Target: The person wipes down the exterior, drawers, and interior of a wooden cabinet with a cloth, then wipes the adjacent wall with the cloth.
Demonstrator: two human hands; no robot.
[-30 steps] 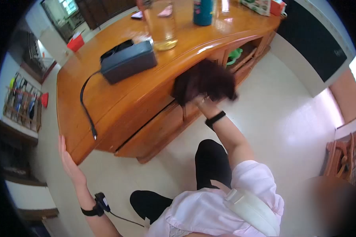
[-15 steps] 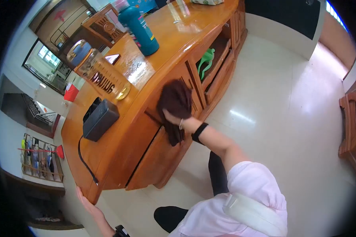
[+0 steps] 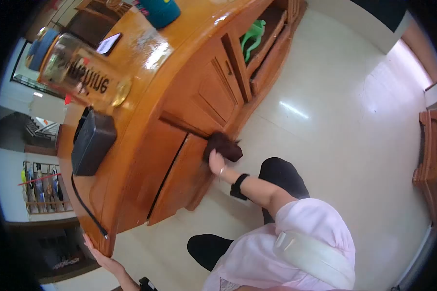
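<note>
My right hand (image 3: pixel 216 163) is closed on a dark brown cloth (image 3: pixel 224 146), which it presses against the lower front of the wooden cabinet (image 3: pixel 148 189). The cloth is bunched up, and my fingers are partly hidden by it. At the cabinet's near left corner my left hand (image 3: pixel 104 259) rests against the edge of the top, its fingers stretched out and holding nothing. A black box with a cable (image 3: pixel 95 143) sits on the cabinet top, closest to that hand. Beside it stands a clear bottle with a blue lid (image 3: pixel 82 72).
A teal bottle (image 3: pixel 159 10) and a phone (image 3: pixel 109 43) are farther back on the cabinet top. A green object (image 3: pixel 253 39) sits in an open shelf of the cabinet. Wooden furniture (image 3: pixel 429 150) stands at the right, across the tiled floor (image 3: pixel 335 145).
My right hand has moved the cloth down the cabinet front, from the upper part to the lower edge. My left hand stays at the corner. The view has tilted lower and closer.
</note>
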